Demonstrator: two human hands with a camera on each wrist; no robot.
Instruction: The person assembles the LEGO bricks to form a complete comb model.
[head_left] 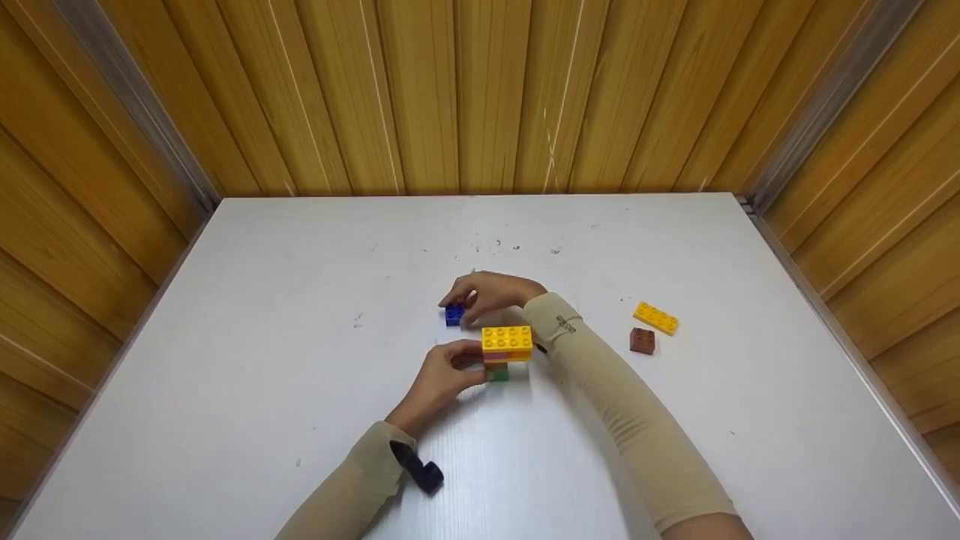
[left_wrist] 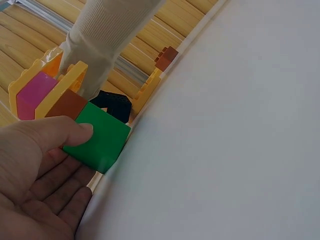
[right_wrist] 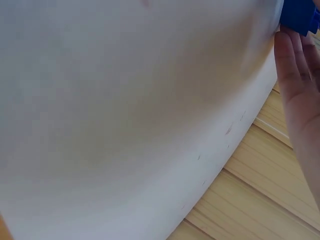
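My left hand (head_left: 442,379) grips the lower part of a small brick stack that stands upright on the table. Its thumb presses on the green brick (left_wrist: 102,137) at the bottom. Above that come a brown brick (left_wrist: 66,106), a yellow piece, a magenta brick (left_wrist: 36,96) and a yellow studded top (head_left: 506,339). Just beyond the stack, my right hand (head_left: 495,291) pinches a blue brick (head_left: 453,316) between thumb and fingers at the tabletop. In the right wrist view, fingertips touch the blue brick (right_wrist: 298,16), which is partly cut off by the frame.
On the right of the white table (head_left: 337,255) lie a yellow plate brick (head_left: 655,318) and a reddish-brown brick (head_left: 642,340), close together. Wood-patterned walls (head_left: 420,97) stand along the back and both sides. A black strap piece (head_left: 418,466) hangs at the left wrist.
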